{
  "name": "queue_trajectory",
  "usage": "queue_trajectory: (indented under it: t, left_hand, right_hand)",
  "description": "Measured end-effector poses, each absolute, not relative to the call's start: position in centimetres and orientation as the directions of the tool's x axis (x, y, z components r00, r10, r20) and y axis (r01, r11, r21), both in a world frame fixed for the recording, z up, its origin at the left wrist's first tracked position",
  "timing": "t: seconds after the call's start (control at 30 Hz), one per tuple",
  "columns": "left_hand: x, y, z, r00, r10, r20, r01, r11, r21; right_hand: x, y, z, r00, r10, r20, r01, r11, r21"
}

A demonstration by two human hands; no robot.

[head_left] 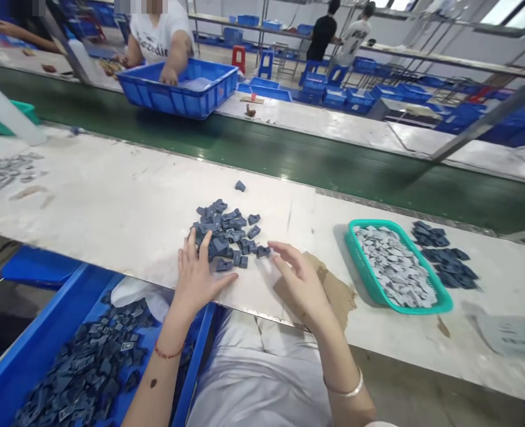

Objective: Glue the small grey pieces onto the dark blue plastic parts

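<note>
Dark pile: small dark blue-grey pieces (218, 228) lie loose on the pale worktop (111, 196), between and just beyond the hands; one lone piece (240, 186) sits apart on the far side.
Left hand: the left hand (197, 276) is palm down at the pile's near left edge, fingertips over the pieces; grip wide, fingers spread, thumb pointing toward the right hand.
Right hand: the right hand (300, 281) is at the pile's right edge, fingers curved, grip part open; fingertips at an outlying piece (263, 251), contact cannot be told.
Brown patch: a torn brown patch (340, 290) on the worktop, partly behind the right hand.
Green basket: right of the patch, a green basket (355, 261) full of whitish pieces (396, 267).
Right clusters: more dark pieces (451, 267) just beyond its right side.
Left end: flat greyish pieces (9, 172), scattered.
Below: blue bin (31, 350) holding many dark parts (85, 367) and white material (140, 296).
Across: green belt (262, 154); past it a person (162, 35), one hand in a blue crate (173, 95).
</note>
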State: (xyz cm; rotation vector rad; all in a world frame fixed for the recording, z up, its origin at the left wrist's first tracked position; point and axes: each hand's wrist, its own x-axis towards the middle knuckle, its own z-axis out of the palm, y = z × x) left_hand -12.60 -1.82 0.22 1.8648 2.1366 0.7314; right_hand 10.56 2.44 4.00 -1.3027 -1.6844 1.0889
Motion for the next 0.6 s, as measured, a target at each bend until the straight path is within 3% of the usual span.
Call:
queue_trajectory:
  t: [0.07,0.17,0.27,0.33,0.43,0.5,0.6]
  left_hand:
    - [-12.5,-1.2,-0.1,-0.182,0.964,0.195,0.873,0.067,0.482]
    - [-12.5,-0.7,-0.4,-0.21,0.947,0.243,0.871,0.068,0.487]
    - [-12.7,-0.4,0.1,-0.237,0.946,0.223,0.859,0.097,0.503]
    - [-12.9,0.4,1.3,-0.25,0.932,0.264,0.859,0.087,0.505]
    - [-12.9,3.7,3.8,-0.15,0.9,0.409,0.892,-0.055,0.449]
    - [-12.6,7.4,5.2,0.012,0.918,0.396,0.907,-0.177,0.382]
    - [-11.7,14.1,6.1,0.107,0.938,0.329,0.916,-0.222,0.334]
  right_hand:
    - [14.0,1.3,4.4,-0.184,0.979,0.089,0.373,0.153,-0.915]
    - [20.8,1.2,4.7,0.051,0.971,0.232,0.482,0.179,-0.858]
    - [27.5,3.2,4.9,0.277,0.91,0.31,0.643,0.065,-0.763]
    - [30.5,5.1,5.0,0.204,0.922,0.329,0.755,0.066,-0.652]
    - [32.3,8.1,4.9,-0.113,0.959,0.26,0.878,0.219,-0.425]
    - [32.1,9.7,4.6,-0.253,0.953,0.167,0.905,0.294,-0.309]
    - [31.6,11.3,4.0,-0.317,0.944,0.094,0.907,0.33,-0.261]
